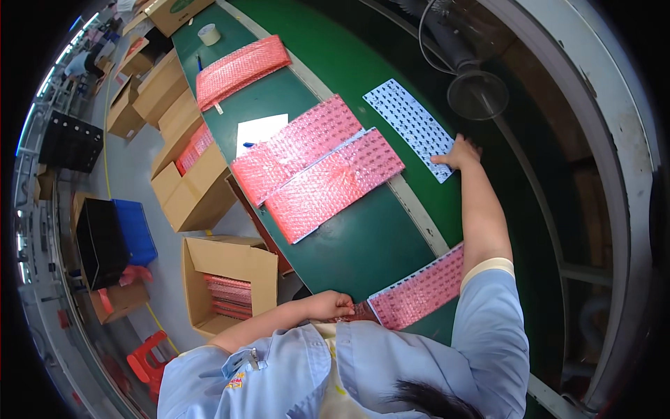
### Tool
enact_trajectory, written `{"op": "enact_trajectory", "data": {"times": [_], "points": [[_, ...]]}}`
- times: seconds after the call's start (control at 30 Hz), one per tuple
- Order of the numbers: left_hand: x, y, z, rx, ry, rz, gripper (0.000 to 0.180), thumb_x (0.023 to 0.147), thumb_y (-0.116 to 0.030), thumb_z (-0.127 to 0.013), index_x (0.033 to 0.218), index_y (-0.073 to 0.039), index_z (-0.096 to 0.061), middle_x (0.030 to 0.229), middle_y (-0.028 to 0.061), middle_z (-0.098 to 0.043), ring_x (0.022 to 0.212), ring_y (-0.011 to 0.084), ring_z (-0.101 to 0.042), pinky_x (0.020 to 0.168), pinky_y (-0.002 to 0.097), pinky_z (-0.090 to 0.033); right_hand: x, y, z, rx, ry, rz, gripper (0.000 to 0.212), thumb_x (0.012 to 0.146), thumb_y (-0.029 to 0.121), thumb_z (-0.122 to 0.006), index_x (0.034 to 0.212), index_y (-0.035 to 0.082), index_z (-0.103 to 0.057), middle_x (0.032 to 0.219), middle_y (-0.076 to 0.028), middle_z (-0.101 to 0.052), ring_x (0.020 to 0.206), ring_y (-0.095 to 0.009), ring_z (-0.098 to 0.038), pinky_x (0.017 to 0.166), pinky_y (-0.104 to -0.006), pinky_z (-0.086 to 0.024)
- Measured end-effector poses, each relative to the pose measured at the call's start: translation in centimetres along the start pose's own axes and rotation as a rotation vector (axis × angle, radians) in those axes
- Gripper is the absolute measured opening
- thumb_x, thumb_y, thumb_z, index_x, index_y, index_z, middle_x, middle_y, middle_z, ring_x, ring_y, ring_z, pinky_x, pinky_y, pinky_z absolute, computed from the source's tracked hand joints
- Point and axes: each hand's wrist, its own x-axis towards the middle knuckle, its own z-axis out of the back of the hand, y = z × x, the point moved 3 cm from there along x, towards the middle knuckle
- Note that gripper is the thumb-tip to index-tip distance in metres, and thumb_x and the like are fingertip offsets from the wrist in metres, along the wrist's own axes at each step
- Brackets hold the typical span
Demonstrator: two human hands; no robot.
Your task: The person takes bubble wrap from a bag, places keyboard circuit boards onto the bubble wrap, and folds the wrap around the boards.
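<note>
My right hand (pixel 460 153) reaches to a narrow white panel with a black repeating pattern (pixel 408 122), which lies on the green belt. The thumb presses on the panel's near end, and the fingers curl past its right edge. Close to my body, my left hand (pixel 331 305) pinches the loose end of a pink bubble-wrap sheet (pixel 364 312). That wrap continues over another patterned panel (pixel 419 293) lying at the bench's near end. Further up, two bubble-wrapped panels lie side by side, a nearer one (pixel 335 185) and a farther one (pixel 307 143).
More pink bubble wrap (pixel 241 70), a tape roll (pixel 209 34) and white paper (pixel 262 131) with a pen lie farther along the bench. An open carton (pixel 265 279) holding pink-wrapped pieces stands at left. Other cartons (pixel 199 181) line the bench. A round lamp-like disc (pixel 478 95) hangs at right.
</note>
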Motion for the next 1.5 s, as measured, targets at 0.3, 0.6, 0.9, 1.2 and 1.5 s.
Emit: {"op": "enact_trajectory", "data": {"times": [0.3,0.6,0.9,1.2,1.5], "points": [[-0.1,0.0,-0.3,-0.006,0.033,0.020,0.021,0.092,-0.025,-0.062,0.098,-0.005,-0.063,0.077,0.0014,-0.062,0.067,0.0076,-0.057,0.059,0.0258,-0.050,-3.0,-4.1,-2.3,0.387,-0.023,-0.037,0.092,0.055,0.044,-0.088,0.122,-0.005,-0.049,0.117,-0.023,-0.059,0.108,-0.033,-0.060,0.092,-0.0357,-0.047],[1.0,1.2,-0.3,0.144,-0.021,-0.241,0.020,0.094,-0.022,-0.061,0.088,-0.003,-0.059,0.072,-0.0018,-0.059,0.064,0.0047,-0.052,0.058,0.0234,-0.044,-21.5,-4.4,5.2,0.306,-0.300,0.061,0.025,0.085,0.028,-0.065,0.093,0.004,-0.064,0.092,-0.015,-0.067,0.086,-0.032,-0.065,0.075,-0.0417,-0.049],[1.5,1.3,-0.7,0.098,-0.004,-0.215,0.018,0.094,-0.019,-0.060,0.092,-0.001,-0.060,0.070,-0.0043,-0.054,0.062,0.0046,-0.045,0.056,0.0237,-0.039,-41.9,-4.2,-16.4,2.111,-0.529,-0.453,0.029,0.095,0.014,-0.056,0.119,-0.002,-0.055,0.113,-0.009,-0.063,0.099,-0.018,-0.060,0.089,-0.0326,-0.047],[1.2,1.3,-0.8,0.161,0.065,-0.218,0.019,0.094,-0.020,-0.060,0.094,-0.001,-0.060,0.077,-0.0025,-0.060,0.069,0.0042,-0.050,0.063,0.0228,-0.043,-43.1,-2.7,-25.5,1.744,-0.410,-0.726,0.030,0.093,0.022,-0.061,0.107,-0.005,-0.061,0.099,-0.011,-0.066,0.089,-0.016,-0.060,0.082,-0.0320,-0.048],[0.8,1.0,-0.8,0.098,0.089,-0.213,0.019,0.094,-0.020,-0.060,0.093,-0.001,-0.060,0.076,-0.0032,-0.058,0.070,0.0048,-0.049,0.064,0.0230,-0.043,-43.2,-2.9,-21.8,1.146,-0.071,-0.725,0.046,0.091,0.038,-0.061,0.085,-0.008,-0.061,0.065,-0.013,-0.062,0.047,-0.020,-0.059,0.039,-0.0318,-0.046]]}}
